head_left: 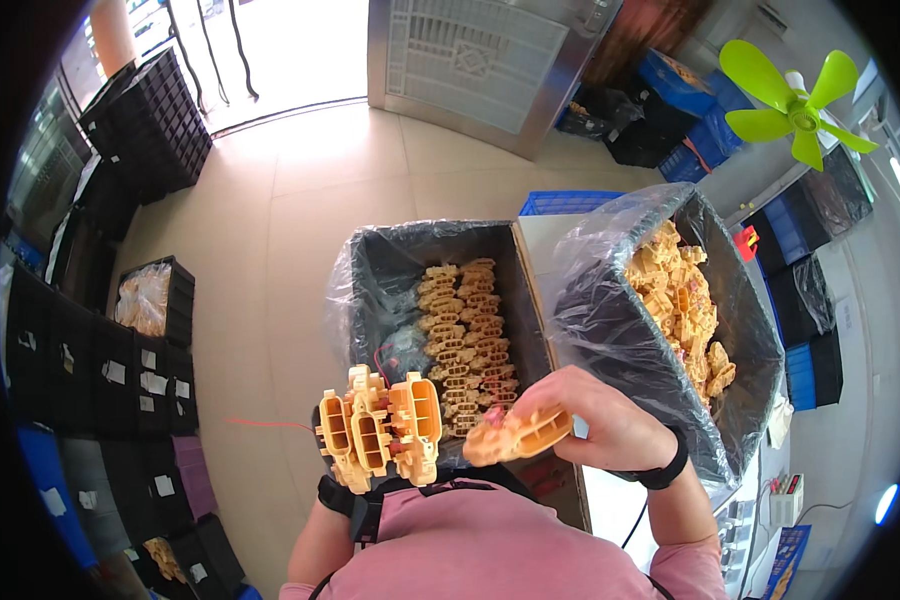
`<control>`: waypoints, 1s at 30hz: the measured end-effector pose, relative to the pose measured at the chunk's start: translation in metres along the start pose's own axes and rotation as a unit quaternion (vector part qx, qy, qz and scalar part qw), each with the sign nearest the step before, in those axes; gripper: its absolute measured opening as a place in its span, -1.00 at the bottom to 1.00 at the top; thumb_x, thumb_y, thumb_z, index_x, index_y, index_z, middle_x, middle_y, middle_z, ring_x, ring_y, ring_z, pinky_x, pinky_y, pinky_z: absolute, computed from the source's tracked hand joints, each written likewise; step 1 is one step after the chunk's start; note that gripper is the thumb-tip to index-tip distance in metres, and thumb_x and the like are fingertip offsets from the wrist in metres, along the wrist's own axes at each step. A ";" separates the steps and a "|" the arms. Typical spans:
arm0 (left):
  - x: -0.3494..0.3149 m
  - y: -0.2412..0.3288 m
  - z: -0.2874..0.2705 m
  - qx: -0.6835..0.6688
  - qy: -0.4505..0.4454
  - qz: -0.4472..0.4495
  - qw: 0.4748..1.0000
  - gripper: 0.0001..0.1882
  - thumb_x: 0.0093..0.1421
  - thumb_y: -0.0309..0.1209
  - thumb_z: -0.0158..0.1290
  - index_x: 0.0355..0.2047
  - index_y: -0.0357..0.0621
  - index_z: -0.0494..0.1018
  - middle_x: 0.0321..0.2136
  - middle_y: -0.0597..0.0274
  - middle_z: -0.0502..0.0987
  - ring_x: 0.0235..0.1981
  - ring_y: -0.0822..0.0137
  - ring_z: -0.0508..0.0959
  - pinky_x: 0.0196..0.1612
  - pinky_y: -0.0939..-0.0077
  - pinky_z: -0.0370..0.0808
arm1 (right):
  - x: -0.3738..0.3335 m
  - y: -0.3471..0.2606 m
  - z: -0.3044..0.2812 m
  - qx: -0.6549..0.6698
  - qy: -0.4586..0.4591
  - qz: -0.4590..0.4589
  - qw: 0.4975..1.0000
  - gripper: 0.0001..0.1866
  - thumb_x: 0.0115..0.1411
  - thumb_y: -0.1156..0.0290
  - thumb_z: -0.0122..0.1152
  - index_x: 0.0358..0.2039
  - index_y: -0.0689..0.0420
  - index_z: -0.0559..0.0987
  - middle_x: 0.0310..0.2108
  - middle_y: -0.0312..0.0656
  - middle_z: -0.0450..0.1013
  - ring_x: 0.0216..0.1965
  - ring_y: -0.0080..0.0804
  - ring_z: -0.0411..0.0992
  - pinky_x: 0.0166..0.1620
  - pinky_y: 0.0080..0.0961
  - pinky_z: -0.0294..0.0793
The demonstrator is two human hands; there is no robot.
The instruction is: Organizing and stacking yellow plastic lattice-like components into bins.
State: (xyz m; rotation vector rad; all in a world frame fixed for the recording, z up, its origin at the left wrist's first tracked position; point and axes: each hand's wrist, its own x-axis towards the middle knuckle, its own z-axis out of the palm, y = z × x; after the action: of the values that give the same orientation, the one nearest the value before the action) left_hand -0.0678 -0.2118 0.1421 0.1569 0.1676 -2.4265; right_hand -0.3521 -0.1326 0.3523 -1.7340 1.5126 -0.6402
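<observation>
Left hand (335,480) mostly hidden behind a cluster of tan moulded plastic connector housings (378,428), ribbed, with rectangular cavities; fingers closed round it from behind. Right hand (600,420) curled shut on a single tan housing (518,436), flat with slotted openings. Landmark: black plastic-lined bin (370,290) just beyond both hands, holding neatly stacked rows of the same housings (463,335). Right of it, a second crinkly film-lined bin (760,340) with loose piled housings (682,300). Green plastic fan (792,105) far beyond right.

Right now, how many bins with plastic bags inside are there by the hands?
2: the left bin holds neatly stacked yellow parts; the right bin holds a loose pile. Others may be hidden.
</observation>
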 end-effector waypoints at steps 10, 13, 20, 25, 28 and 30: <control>-0.002 -0.014 0.014 -0.026 0.076 -0.095 0.992 -0.30 0.15 -0.19 0.09 0.23 -0.21 0.15 0.02 0.13 0.40 -0.01 0.04 0.47 0.02 -0.05 0.48 | 0.042 0.041 0.065 0.277 -0.062 -0.041 0.958 -0.60 0.12 0.72 0.02 -0.05 0.05 0.49 -0.07 -0.26 0.33 0.02 -0.40 0.33 0.04 -0.52 0.36; -0.002 -0.015 -0.011 -0.071 0.083 -0.045 0.993 -0.41 0.18 -0.19 0.05 0.16 -0.19 0.23 -0.03 0.13 0.44 0.01 0.00 0.46 -0.03 -0.21 0.47 | 0.034 0.052 0.091 0.374 0.004 0.070 0.925 -0.69 0.26 0.61 -0.05 0.02 0.13 0.39 -0.07 -0.28 0.34 0.00 -0.56 0.32 0.03 -0.56 0.36; 0.005 -0.022 -0.019 0.019 0.063 -0.022 0.998 -0.48 0.31 -0.15 -0.09 0.17 -0.21 0.23 0.07 -0.15 0.37 0.03 -0.11 0.46 0.00 -0.04 0.52 | 0.015 0.071 0.086 0.586 0.011 0.152 0.796 -0.38 0.30 0.40 0.04 0.30 0.19 0.04 0.14 -0.16 0.22 0.11 -0.49 0.27 0.17 -0.51 0.26; 0.028 -0.037 0.001 -0.106 0.042 -0.033 0.993 -0.31 0.31 0.09 -0.27 0.26 -0.15 0.12 0.18 -0.24 0.24 0.13 -0.18 0.36 0.05 -0.11 0.47 | 0.016 0.089 0.068 0.618 -0.027 0.169 0.768 -0.23 0.15 0.60 0.13 0.30 0.17 -0.04 0.12 -0.15 0.25 0.02 -0.41 0.37 0.08 -0.49 0.37; 0.029 -0.034 0.003 0.066 0.110 0.023 0.991 -0.19 0.26 0.19 -0.28 0.28 -0.21 0.07 0.19 -0.35 0.17 0.14 -0.23 0.33 0.05 -0.15 0.45 | 0.014 0.121 0.056 0.570 -0.056 0.177 0.800 -0.31 0.17 0.63 0.13 0.24 0.18 0.02 0.16 -0.09 0.24 0.01 -0.43 0.39 0.02 -0.49 0.43; 0.031 -0.026 0.010 -0.067 0.259 0.043 0.962 -0.34 0.26 0.08 -0.13 0.22 -0.07 0.21 0.14 -0.12 0.29 0.05 -0.22 0.42 -0.12 -0.25 0.53 | 0.022 0.134 0.037 0.257 -0.044 0.021 0.965 -0.42 0.04 0.66 0.15 0.11 0.14 0.29 0.10 -0.04 0.32 0.09 -0.31 0.35 0.15 -0.32 0.30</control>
State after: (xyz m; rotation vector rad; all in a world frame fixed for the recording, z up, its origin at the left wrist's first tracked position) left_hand -0.1092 -0.2134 0.1489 0.7222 0.5464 -2.2299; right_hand -0.4015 -0.1513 0.2223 -1.3089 1.1843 -0.8360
